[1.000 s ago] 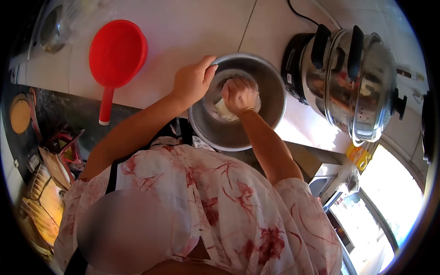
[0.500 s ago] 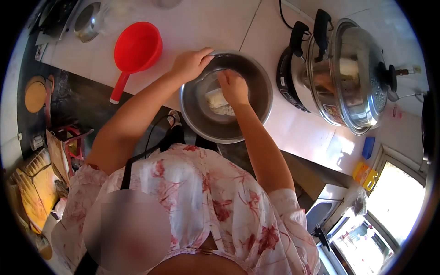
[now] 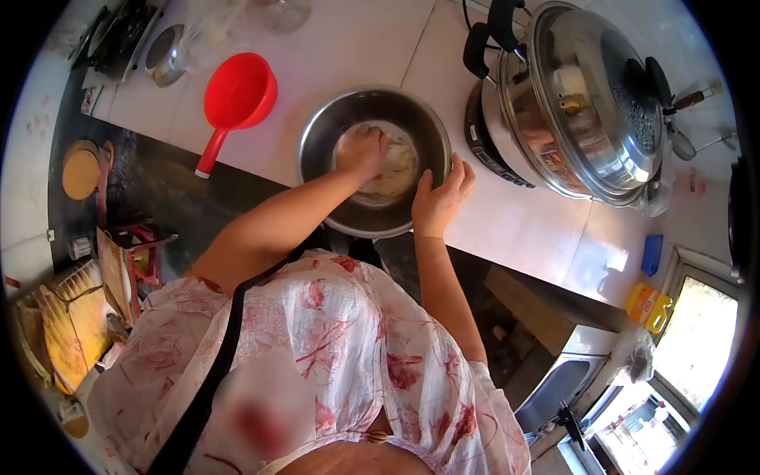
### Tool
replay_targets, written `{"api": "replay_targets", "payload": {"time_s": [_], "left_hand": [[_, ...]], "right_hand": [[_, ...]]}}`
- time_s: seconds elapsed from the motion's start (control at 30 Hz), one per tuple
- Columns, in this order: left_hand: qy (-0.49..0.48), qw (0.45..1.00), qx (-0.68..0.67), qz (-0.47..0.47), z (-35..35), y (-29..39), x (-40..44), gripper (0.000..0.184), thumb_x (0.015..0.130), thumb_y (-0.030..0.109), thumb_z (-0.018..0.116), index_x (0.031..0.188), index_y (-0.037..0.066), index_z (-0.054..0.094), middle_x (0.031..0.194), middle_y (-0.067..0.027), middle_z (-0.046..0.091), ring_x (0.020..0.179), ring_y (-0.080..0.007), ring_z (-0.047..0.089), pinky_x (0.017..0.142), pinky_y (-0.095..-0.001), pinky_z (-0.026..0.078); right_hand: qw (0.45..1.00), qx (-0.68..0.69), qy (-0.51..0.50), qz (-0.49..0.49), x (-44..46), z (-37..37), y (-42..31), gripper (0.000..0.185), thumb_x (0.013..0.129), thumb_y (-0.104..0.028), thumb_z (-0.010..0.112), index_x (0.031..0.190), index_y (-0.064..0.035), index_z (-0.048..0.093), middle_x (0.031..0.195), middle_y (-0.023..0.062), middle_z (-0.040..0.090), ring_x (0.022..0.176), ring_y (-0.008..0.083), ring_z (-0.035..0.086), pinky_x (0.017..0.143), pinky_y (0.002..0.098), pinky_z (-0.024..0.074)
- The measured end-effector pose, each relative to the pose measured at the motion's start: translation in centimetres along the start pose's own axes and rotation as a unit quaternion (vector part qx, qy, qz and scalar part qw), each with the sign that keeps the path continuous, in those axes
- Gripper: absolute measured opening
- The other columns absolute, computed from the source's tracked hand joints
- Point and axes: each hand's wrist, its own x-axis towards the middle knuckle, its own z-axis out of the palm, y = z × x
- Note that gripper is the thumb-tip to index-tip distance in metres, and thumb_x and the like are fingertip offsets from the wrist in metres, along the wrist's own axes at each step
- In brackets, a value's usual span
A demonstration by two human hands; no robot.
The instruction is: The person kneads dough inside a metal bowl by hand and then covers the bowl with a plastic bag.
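A wide steel bowl (image 3: 313, 150) stands at the counter's front edge with pale dough (image 3: 398, 168) and loose flour in its bottom. My left hand (image 3: 364, 152) is down inside the bowl, fingers curled against the left side of the dough; the fingertips are partly hidden. On the bowl's right rim rests my right hand (image 3: 443, 195), its thumb inside and its fingers outside, gripping the wall.
Left of the bowl lies a red ladle (image 3: 240, 91) on the white counter (image 3: 348, 47). A large lidded steel pot (image 3: 546, 127) sits on a black cooker at the right. A small metal bowl (image 3: 165, 57) is at the back left.
My left hand has gone from the rim down into the bowl. My right hand has left the dough and now holds the right rim. The view has shifted slightly.
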Motion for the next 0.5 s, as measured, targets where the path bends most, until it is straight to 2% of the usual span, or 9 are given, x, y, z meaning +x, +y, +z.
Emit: {"api": "replay_targets", "payload": {"time_s": [0.03,0.1,0.13,0.2,0.3,0.33,0.43,0.5], "left_hand": [[-0.002,1.0,0.002,-0.002,0.0,0.5,0.0,0.034,0.093,0.03,0.047,0.077,0.005,0.064,0.086,-0.0133,0.063,0.091,-0.0326,0.058,0.076,-0.0444,0.045],[-0.002,0.997,0.047,-0.068,-0.2,1.1,0.1,0.029,0.093,0.027,0.048,0.079,0.006,0.063,0.087,-0.0121,0.063,0.089,-0.0297,0.058,0.075,-0.0441,0.043],[-0.007,0.996,0.05,-0.071,0.1,1.0,0.0,0.029,0.093,0.027,0.048,0.079,0.006,0.063,0.087,-0.0121,0.063,0.089,-0.0297,0.058,0.075,-0.0441,0.043],[0.034,0.999,0.038,0.012,0.6,0.5,0.3,0.023,0.091,0.026,0.05,0.082,0.009,0.063,0.085,-0.0073,0.063,0.09,-0.0256,0.058,0.077,-0.0424,0.041],[0.01,0.999,0.038,0.012,1.1,-0.3,1.7,0.017,0.09,0.022,0.052,0.083,0.009,0.062,0.085,-0.0067,0.062,0.089,-0.0256,0.058,0.076,-0.0418,0.041],[0.003,0.999,0.039,0.009,1.2,-0.5,1.9,0.017,0.09,0.022,0.052,0.083,0.009,0.062,0.085,-0.0067,0.062,0.089,-0.0256,0.058,0.076,-0.0418,0.041],[0.003,0.999,0.025,0.023,1.3,-1.1,3.2,0.018,0.091,0.019,0.051,0.083,0.008,0.061,0.085,-0.0074,0.062,0.085,-0.0287,0.058,0.074,-0.0419,0.043],[0.044,0.996,-0.041,0.069,1.3,-1.3,3.6,0.017,0.089,0.019,0.052,0.08,0.008,0.06,0.078,-0.0089,0.061,0.077,-0.0307,0.06,0.067,-0.0435,0.045]], "right_hand": [[1.0,0.001,-0.002,0.002,-0.1,0.1,0.7,0.04,0.076,-0.007,0.063,0.114,0.0009,0.054,0.11,0.0202,0.052,0.103,0.0403,0.05,0.09,0.0454,0.0405],[0.974,0.053,-0.124,0.18,-0.7,0.5,1.9,0.043,0.077,-0.002,0.054,0.119,0.0027,0.05,0.11,0.0229,0.053,0.102,0.0432,0.05,0.09,0.0472,0.0403],[0.973,0.054,-0.128,0.184,-1.0,0.6,2.4,0.043,0.077,-0.002,0.054,0.119,0.0027,0.05,0.11,0.0229,0.053,0.102,0.0432,0.05,0.09,0.0472,0.0403],[0.975,0.061,-0.136,0.167,-1.0,0.7,2.6,0.044,0.077,0.001,0.049,0.121,0.0034,0.048,0.109,0.0263,0.056,0.101,0.0446,0.054,0.087,0.0453,0.0431],[0.97,0.067,-0.144,0.184,-0.8,0.5,2.3,0.045,0.077,0.002,0.049,0.121,0.0035,0.048,0.109,0.0266,0.058,0.1,0.0439,0.056,0.086,0.0457,0.0444],[0.958,0.081,-0.163,0.22,-0.7,0.2,2.0,0.046,0.077,0.002,0.048,0.122,0.0042,0.047,0.108,0.0272,0.059,0.099,0.0445,0.057,0.085,0.0458,0.0454],[0.959,0.081,-0.161,0.217,-0.9,0.2,2.1,0.047,0.077,0.002,0.048,0.123,0.0044,0.046,0.107,0.0278,0.059,0.097,0.0454,0.057,0.084,0.0452,0.046],[0.957,0.076,-0.153,0.235,-0.9,0.2,1.9,0.047,0.077,0.001,0.049,0.124,0.0039,0.046,0.104,0.028,0.06,0.095,0.0454,0.059,0.082,0.0451,0.0465]]}}
